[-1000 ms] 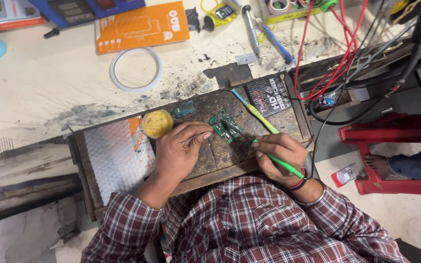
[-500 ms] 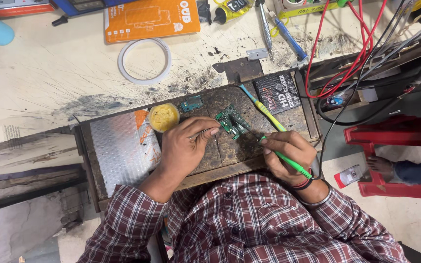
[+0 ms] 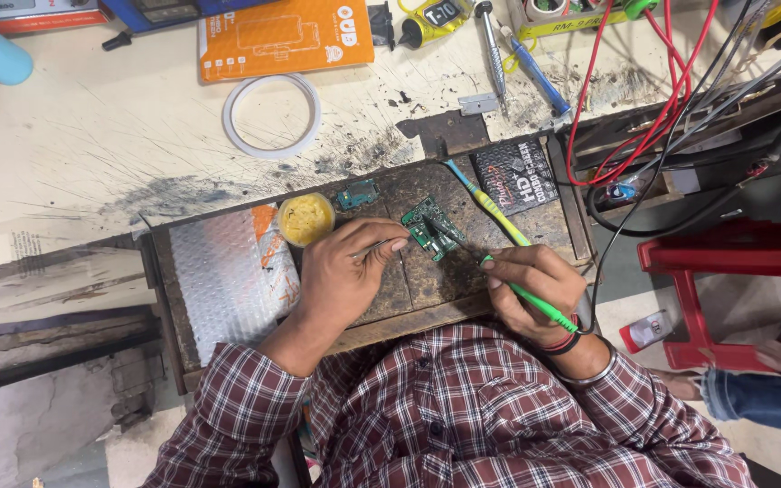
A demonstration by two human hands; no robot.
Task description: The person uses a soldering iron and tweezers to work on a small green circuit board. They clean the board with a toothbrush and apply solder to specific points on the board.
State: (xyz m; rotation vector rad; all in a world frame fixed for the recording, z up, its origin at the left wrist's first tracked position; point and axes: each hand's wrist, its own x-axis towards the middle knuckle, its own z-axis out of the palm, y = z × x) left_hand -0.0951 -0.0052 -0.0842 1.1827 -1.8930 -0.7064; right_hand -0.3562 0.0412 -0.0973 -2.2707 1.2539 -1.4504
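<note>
- Left of centre, the silver bubble-wrap sheet (image 3: 223,276) lies on the dark work tray (image 3: 418,294), right beside the left forearm. Its plastic looks easy to melt, so a hot tip swung that way would likely scar it.
- Just right of it, the open yellow tin of paste (image 3: 306,218) sits near the left hand's knuckles; a jerk of the wrist could knock it or smear paste across the tray.
- The left hand (image 3: 345,276), near the middle of the frame, has its fingers pinched narrow on a thin metal tool, seemingly tweezers (image 3: 374,247), whose tips point at the small green circuit board (image 3: 428,226). The board lies loose on the tray, upper centre, so too much push could slide it off its spot.
- A second small green board (image 3: 357,193) lies above, apart from the work, and could be swept off by a sleeve.
- The right hand (image 3: 531,289), right of centre, has its fingers closed around a green-handled iron (image 3: 535,303), whose dark tip reaches the circuit board. Held too long, it could lift a pad; a slip could burn the left fingertips, which are very near.
- At the upper right, red and black cables (image 3: 644,117) trail over the table (image 3: 92,154) edge; snagging them could tug the right hand.
</note>
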